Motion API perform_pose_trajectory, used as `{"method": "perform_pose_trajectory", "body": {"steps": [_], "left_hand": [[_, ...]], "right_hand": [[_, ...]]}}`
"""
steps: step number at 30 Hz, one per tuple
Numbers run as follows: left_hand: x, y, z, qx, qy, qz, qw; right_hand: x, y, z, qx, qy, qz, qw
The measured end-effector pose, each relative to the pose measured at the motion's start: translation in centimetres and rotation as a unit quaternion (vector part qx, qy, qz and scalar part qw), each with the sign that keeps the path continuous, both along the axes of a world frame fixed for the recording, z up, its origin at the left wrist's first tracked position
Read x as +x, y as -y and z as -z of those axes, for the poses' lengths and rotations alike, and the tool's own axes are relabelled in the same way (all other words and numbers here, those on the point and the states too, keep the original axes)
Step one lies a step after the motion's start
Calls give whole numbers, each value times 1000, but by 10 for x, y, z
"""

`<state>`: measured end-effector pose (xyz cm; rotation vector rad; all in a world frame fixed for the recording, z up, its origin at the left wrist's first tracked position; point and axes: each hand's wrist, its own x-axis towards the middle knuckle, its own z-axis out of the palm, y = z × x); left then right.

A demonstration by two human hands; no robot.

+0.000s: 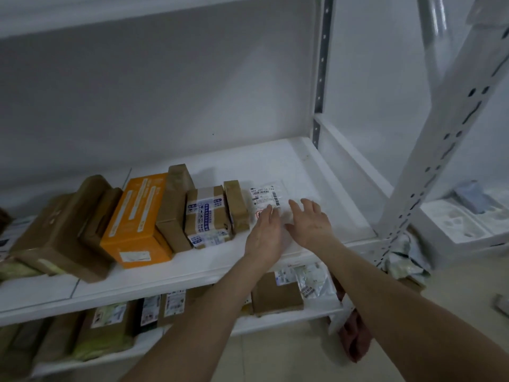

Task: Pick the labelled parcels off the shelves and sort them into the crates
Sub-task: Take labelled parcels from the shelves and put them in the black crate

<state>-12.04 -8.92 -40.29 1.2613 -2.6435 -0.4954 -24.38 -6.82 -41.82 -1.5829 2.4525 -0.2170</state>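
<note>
The left hand [264, 234] and right hand [311, 224] rest on the thin white parcel [264, 195], each grip apart; the parcel may slip away or push over the brown box [237, 206] beside it.

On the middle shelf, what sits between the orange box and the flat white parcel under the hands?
In the head view, three brown cartons stand there: a tall carton, a blue-taped carton, and a slim carton beside the white parcel.
</note>
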Motion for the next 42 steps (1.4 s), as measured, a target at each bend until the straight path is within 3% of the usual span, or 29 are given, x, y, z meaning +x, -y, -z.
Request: {"method": "perform_pose_trajectory", "body": {"steps": [8,13,20,26,28,32,42], "left_hand": [[-27,35,-4,62,51,-87,993],[-36,42,3,93,30,-137,986],[-44,38,2,117,35,-153,981],[-46,24,8,124,31,-126,984],[-42,26,7,128,1,-158,979],[-35,29,2,219,-93,-203,950],[-22,10,-6,228,-194,-221,928]], "right_hand": [[0,29,3,39,-7,-90,995],[-16,20,10,62,-60,-118,989],[-36,1,0,79,-49,-138,986],[-48,-6,-1,16,53,18,998],[-46,-8,0,-17,114,77,990],[-42,-9,-3,-51,241,130,960],[-36,-21,-10,-79,304,194,930]]}}
